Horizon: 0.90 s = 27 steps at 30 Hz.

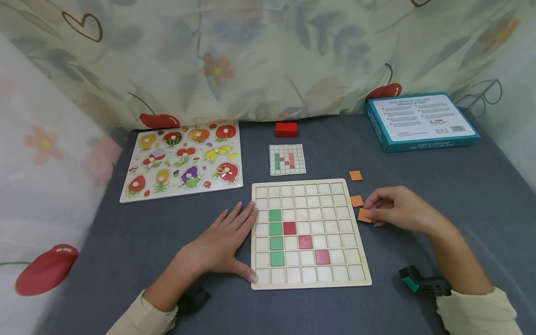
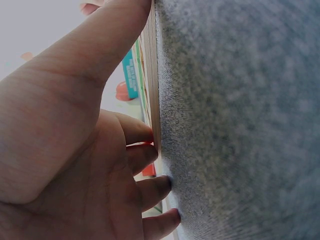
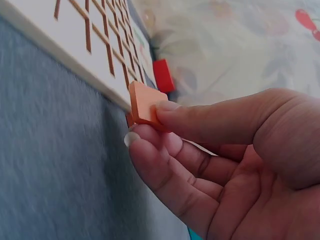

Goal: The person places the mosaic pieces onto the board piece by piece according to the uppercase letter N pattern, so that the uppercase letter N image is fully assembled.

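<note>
A wooden grid board [image 1: 311, 277] lies mid-table, with a column of green square tiles [image 1: 276, 243] and a diagonal of red square tiles [image 1: 305, 242] set in its cells. My left hand [image 1: 217, 239] rests against the board's left edge, fingers and thumb spread; in the left wrist view the fingertips [image 2: 162, 186] meet the board's side. Beyond the right edge, my right hand [image 1: 398, 208] pinches an orange square tile [image 3: 145, 102] between thumb and fingers. Two more orange tiles [image 1: 355, 176] lie on the cloth close by.
Behind the board sit a small pattern card [image 1: 287, 159] and a red block [image 1: 286, 130]. A fruit puzzle board [image 1: 184, 160] lies at the left. The teal box [image 1: 423, 122] stands at the back right, before a patterned curtain [image 1: 268, 60].
</note>
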Motion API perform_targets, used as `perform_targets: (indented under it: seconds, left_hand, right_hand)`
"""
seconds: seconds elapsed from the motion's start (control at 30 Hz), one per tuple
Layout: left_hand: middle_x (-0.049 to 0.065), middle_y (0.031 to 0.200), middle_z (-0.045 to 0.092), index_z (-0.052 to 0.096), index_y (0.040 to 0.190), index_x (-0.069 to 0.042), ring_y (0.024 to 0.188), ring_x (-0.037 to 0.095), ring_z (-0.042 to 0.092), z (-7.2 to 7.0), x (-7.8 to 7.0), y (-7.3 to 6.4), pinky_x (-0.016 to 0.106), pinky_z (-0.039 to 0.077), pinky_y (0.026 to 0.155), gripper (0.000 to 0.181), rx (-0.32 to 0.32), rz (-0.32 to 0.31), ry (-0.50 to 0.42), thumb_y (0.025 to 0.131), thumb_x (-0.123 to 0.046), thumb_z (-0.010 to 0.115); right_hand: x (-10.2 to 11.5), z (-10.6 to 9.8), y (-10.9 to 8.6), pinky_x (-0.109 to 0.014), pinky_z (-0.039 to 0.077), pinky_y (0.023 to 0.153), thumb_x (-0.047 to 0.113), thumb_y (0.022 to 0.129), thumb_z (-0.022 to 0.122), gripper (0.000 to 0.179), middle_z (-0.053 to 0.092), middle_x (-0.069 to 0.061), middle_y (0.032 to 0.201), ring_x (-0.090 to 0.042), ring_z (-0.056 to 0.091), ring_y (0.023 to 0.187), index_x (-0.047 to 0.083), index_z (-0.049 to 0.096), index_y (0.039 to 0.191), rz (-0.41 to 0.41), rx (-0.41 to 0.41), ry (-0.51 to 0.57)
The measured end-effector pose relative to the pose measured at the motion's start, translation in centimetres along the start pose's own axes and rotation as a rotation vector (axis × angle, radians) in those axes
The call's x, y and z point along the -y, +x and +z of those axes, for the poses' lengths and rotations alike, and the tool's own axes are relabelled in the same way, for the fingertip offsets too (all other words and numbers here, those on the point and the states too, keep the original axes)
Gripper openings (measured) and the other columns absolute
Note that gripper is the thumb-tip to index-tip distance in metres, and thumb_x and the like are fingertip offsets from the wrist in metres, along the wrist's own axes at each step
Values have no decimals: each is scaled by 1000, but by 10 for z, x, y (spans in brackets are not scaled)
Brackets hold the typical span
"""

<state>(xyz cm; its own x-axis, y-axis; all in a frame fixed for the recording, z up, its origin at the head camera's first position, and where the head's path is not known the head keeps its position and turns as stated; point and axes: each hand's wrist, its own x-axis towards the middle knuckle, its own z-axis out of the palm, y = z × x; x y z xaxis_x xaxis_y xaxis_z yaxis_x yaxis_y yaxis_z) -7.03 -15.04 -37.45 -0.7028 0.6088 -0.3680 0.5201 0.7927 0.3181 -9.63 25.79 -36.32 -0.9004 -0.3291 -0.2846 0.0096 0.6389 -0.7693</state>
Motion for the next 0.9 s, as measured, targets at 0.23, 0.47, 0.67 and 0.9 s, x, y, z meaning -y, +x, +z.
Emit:
perform_targets:
  seconds: [0.23, 0.47, 0.67, 0.9]
  left_hand:
    - [7, 168, 2, 9, 162, -8, 152, 32, -3, 0, 1, 0, 56, 8, 119, 137, 0, 0, 0, 64, -78, 76]
    - [8, 168, 2, 9, 162, -8, 152, 32, -2, 0, 1, 1, 56, 8, 118, 138, 0, 2, 6, 63, -78, 76]
    - [8, 168, 2, 9, 162, -8, 152, 33, -1, 1, 1, 1, 57, 9, 118, 138, -2, 1, 9, 63, -78, 75]
    - [7, 168, 2, 9, 162, -9, 152, 32, -2, 1, 0, 2, 56, 8, 119, 139, 8, -6, 10, 62, -79, 75]
  right_hand:
    - [13, 14, 8, -31, 58, 67, 2, 91, 71, 10, 67, -7, 85, -20, 66, 71, -3, 67, 99, -61, 47, 32]
    - [28, 32, 16, -32, 56, 65, 2, 91, 72, 6, 65, -5, 81, -21, 64, 68, 1, 68, 95, -91, 92, 14]
    - [41, 47, 22, -32, 55, 63, 1, 89, 73, 5, 66, -4, 76, -21, 64, 65, 3, 69, 91, -104, 150, 11]
    - [48, 60, 22, -30, 51, 56, 2, 87, 75, 10, 64, -1, 69, -18, 59, 61, 8, 69, 82, -156, 189, -16]
